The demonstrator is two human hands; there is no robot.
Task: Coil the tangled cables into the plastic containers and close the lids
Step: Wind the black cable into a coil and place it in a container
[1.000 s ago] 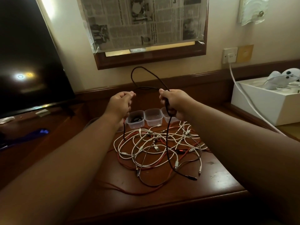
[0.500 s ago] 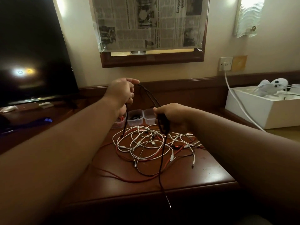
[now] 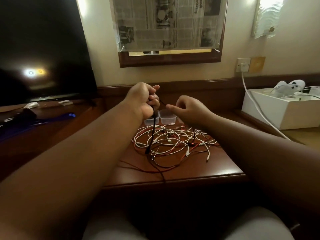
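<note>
Two clear plastic containers [image 3: 167, 117] show side by side at the back of the desk [image 3: 216, 170], just behind the tangle; the left one [image 3: 150, 120] is partly hidden by the wrist and seems to hold something dark, while the right one looks empty. Neither has a lid on.

The left hand [image 3: 144, 99] is raised above the containers with its fingers curled round a black cable [image 3: 153, 129], which hangs down from the fist into the pile. The right hand [image 3: 186, 109] hovers beside it, fingers loosely bent, thumb and forefinger nearly meeting at the far end of the same black strand; whether it actually pinches the cable cannot be told.

The tangled cables [image 3: 173, 141] lie in the middle of the dark wooden desk: several white ones, at least one red and thin black ones, too knotted to count.

On the left stands a dark television [image 3: 43, 49]. A framed newspaper [image 3: 169, 23] hangs on the wall. To the right sits a white box [image 3: 277, 111], and a white cord [image 3: 256, 108] runs from a wall socket [image 3: 243, 64] across it.
</note>
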